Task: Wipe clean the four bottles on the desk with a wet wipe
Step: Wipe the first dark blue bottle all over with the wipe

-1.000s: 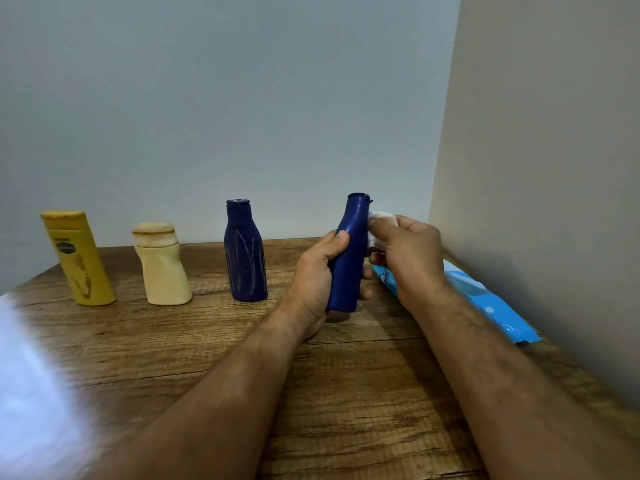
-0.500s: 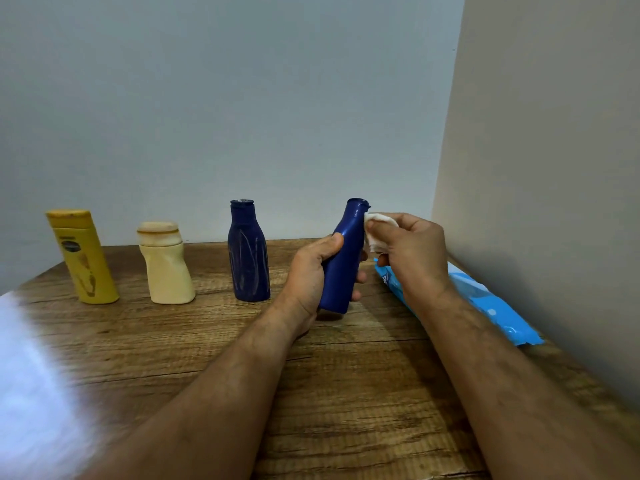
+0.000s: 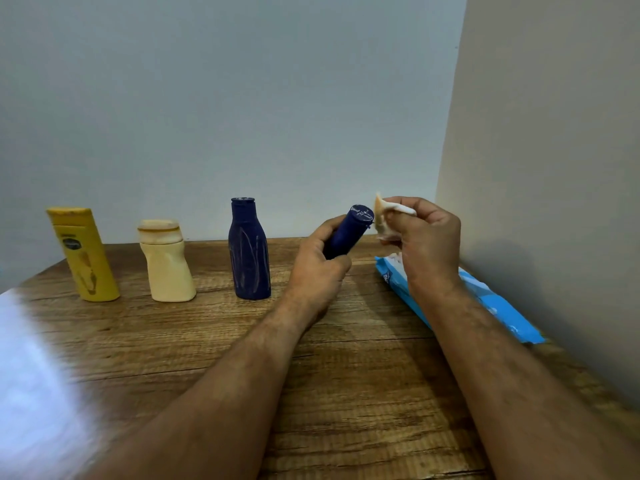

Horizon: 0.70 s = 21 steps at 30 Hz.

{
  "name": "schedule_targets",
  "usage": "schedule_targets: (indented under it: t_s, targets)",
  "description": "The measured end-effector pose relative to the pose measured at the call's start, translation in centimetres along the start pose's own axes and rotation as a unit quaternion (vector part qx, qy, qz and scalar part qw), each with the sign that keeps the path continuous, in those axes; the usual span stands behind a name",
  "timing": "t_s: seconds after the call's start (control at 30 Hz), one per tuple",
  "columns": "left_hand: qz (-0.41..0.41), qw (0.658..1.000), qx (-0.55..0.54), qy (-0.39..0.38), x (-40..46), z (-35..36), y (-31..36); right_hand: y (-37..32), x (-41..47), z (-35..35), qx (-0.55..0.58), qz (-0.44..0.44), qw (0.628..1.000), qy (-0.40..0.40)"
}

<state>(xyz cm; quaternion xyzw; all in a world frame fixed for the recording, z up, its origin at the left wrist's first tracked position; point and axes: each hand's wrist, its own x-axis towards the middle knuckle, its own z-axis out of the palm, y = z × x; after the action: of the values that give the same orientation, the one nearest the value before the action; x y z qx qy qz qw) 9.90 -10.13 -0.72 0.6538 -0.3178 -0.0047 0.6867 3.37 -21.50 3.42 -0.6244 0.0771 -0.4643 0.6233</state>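
Wood-grain desk (image 3: pixel 346 393), brown, butting against a pale wall (image 3: pixel 242 98) at the far edge and a beige panel (image 3: pixel 536 150) along the right edge. Near half of the desk is open board, crossed only by the two forearms; a white glare patch sits at the near left corner.

Three bottles stand upright in a row near the far edge, well apart from one another: yellow bottle (image 3: pixel 83 254) toward the far left corner (leaning slightly in this wide view), cream bottle (image 3: pixel 166 261) next, dark blue bottle (image 3: pixel 250 251) about mid-edge, streaked with pale marks.

Fourth bottle, the held blue bottle (image 3: pixel 349 233), is lifted off the desk to the right of the row. Left hand (image 3: pixel 318 265) grips its lower body, fingers curled round it. Long axis tilted: cap end points up, to the right and toward the camera, so the round cap top faces the viewer; base is hidden in the palm.

Right hand (image 3: pixel 426 244) pinches a crumpled wet wipe (image 3: pixel 384 216) between thumb and fingers, held just beside the cap; whether the wipe touches the cap I cannot tell. Wipe shows a tan smudge.

Blue wipes packet (image 3: pixel 502 313) lies flat along the right edge, partly under the right wrist.
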Motion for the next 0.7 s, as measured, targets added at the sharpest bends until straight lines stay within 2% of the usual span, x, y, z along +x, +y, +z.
schedule_targets:
  t_s: [0.13, 0.27, 0.43, 0.57, 0.7]
  targets:
    - [-0.003, 1.0, 0.009, 0.01, 0.1, 0.0, -0.1, 0.3, -0.3, -0.1, -0.059, -0.125, 0.99, -0.02]
    - [0.004, 0.999, 0.038, 0.011, 0.1, -0.3, -0.4, 0.6, -0.7, -0.1, -0.146, -0.2, 0.968, -0.042]
    - [0.007, 0.996, 0.09, 0.011, 0.4, -1.1, -0.8, 1.2, -0.2, -0.2, -0.25, -0.218, 0.941, -0.068]
    - [-0.001, 0.994, 0.108, -0.01, 0.4, -0.7, -0.9, 0.9, 0.0, -0.2, -0.222, -0.229, 0.948, 0.016]
    - [-0.012, 0.991, 0.134, -0.02, 0.4, -0.4, -1.0, 0.7, -0.7, -0.4, -0.233, -0.261, 0.935, -0.052]
